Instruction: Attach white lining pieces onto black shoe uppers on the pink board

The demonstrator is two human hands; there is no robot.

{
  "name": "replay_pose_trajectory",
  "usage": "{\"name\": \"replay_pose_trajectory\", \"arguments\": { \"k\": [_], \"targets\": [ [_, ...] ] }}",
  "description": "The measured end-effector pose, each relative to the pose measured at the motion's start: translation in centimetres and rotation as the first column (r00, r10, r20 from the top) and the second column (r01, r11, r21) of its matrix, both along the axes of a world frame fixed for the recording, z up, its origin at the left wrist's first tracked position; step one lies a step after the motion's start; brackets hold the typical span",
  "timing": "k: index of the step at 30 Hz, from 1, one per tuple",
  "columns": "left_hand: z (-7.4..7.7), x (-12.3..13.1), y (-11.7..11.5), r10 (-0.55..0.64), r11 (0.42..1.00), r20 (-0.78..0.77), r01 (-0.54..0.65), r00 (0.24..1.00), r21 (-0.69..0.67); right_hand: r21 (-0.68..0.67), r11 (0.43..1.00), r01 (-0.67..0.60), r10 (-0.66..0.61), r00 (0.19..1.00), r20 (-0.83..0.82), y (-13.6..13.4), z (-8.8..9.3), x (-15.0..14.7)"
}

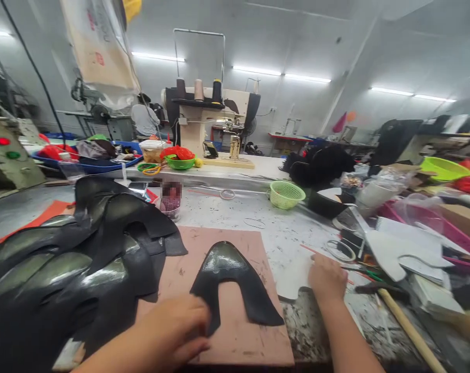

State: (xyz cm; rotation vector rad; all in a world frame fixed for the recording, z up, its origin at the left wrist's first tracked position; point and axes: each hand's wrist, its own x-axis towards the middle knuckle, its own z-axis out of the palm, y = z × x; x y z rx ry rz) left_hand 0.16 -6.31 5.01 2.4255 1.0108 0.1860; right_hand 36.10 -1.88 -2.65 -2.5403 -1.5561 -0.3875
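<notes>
A black, glossy U-shaped leather shoe upper piece (226,264) lies on a pinkish-brown board (254,344), its rounded tip pointing away from me. My left hand (182,324), blurred, is at the piece's left leg, thumb and curled fingers apart; I see nothing held between them. Whether it touches the leather I cannot tell. My right hand (327,277) is to the right of the board, fingers closed around a thin red stick (308,249) that shows on both sides. A white flat template (291,277) lies beside that hand. Similar black leather pieces (114,259) are heaped at left.
Behind the board stand a green basket (286,195), a clear cup (170,210) and a sewing machine (196,124) with thread spools. At right are a wooden-handled hammer (409,329), scissors (341,250), papers (400,235) and a pink bin (468,264). A person (145,120) sits far back.
</notes>
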Motion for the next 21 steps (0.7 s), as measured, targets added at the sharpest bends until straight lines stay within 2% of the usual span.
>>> {"name": "replay_pose_trajectory", "arguments": {
  "k": [2,4,7,10,14,17,21],
  "targets": [
    [0.8,5.5,2.2,-0.174,0.985,0.008,0.174,0.985,0.020,-0.019,1.000,-0.013,0.013,1.000,-0.006,0.2,0.5,0.3],
    [0.7,10.3,4.0,-0.283,0.957,-0.037,0.285,0.958,0.051,-0.035,0.999,-0.033,0.034,0.999,0.007,0.3,0.8,0.9],
    [-1.1,16.2,6.0,-0.318,0.939,-0.138,0.332,0.938,0.092,-0.050,0.996,-0.077,0.079,0.997,0.027,0.3,0.8,1.7],
    [-3.3,20.8,7.7,-0.282,0.943,-0.174,0.306,0.944,0.131,-0.057,0.987,-0.147,0.148,0.989,0.019,0.2,0.4,2.1],
    [-4.8,25.3,10.0,-0.188,0.946,-0.186,0.229,0.964,0.231,-0.051,0.980,-0.194,0.194,0.981,-0.012,0.2,0.3,2.2],
    [-4.8,27.3,11.4,-0.151,0.931,-0.187,0.203,0.971,0.303,-0.070,0.972,-0.225,0.223,0.974,-0.036,0.6,1.0,2.6],
    [-4.5,28.7,13.3,-0.166,0.898,-0.196,0.230,0.967,0.375,-0.167,0.937,-0.308,0.293,0.950,-0.111,1.7,2.8,3.8]
  ]
}}
